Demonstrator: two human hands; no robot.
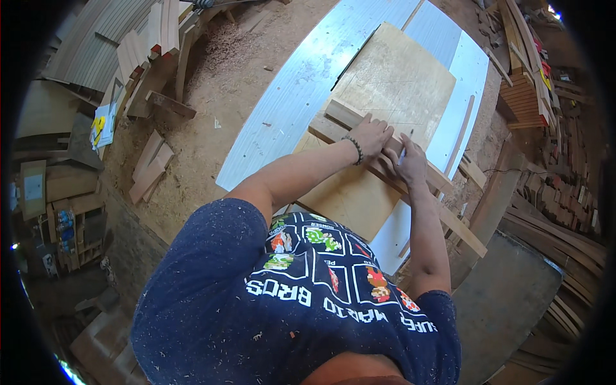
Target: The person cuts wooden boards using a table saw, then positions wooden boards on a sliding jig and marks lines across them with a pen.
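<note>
My left hand, with a dark beaded bracelet at the wrist, has its fingers bent over a wooden strip and holds it down. Close beside it, my right hand is closed around a thin pencil, partly hidden by the fingers. The strip lies across a plywood panel marked with thin lines. A second, longer wooden strip runs alongside it, nearer my body. Between the strips and my shirt, more pale plywood shows.
White boards form the surface under the panel. A narrow reddish strip lies on their right side. Offcuts rest on the sawdust-covered ground at left. Stacked timber stands at right, and a dark flat sheet at lower right.
</note>
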